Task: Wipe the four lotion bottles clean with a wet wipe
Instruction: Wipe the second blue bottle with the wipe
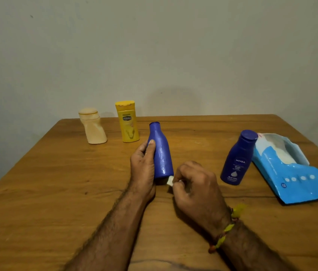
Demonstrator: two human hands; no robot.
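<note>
A brown wooden table (37, 192) stands against a plain pale wall (154, 45), seen from above by the person working at it.

Toward ten o'clock on the table stands a squat beige plastic lotion bottle (94, 130) with a rounded cap, leaning slightly. Just to its right, at about eleven o'clock, a yellow plastic lotion bottle (128, 123) with a yellow flip cap stands upright.

Near the centre, the left hand (142, 167) grasps a tall blue plastic bottle with a narrow neck (161, 153). The thumb lies up the bottle's left side and the fingers are wrapped behind it. The bottle's surface looks shiny and wet.

Just right of it, at the bottle's base, the right hand (195, 184) has its grip clenched around a small folded white wet wipe (170, 180), whose corner touches the bottom edge of the tall bottle. A yellow and red thread band (226, 229) circles the right wrist.

At about two o'clock a dark blue plastic Nivea lotion bottle (237, 159) with a round cap stands upright. Beside it, at three o'clock, a light blue plastic wet wipe packet (291, 173) lies open, with white wipes showing inside.
</note>
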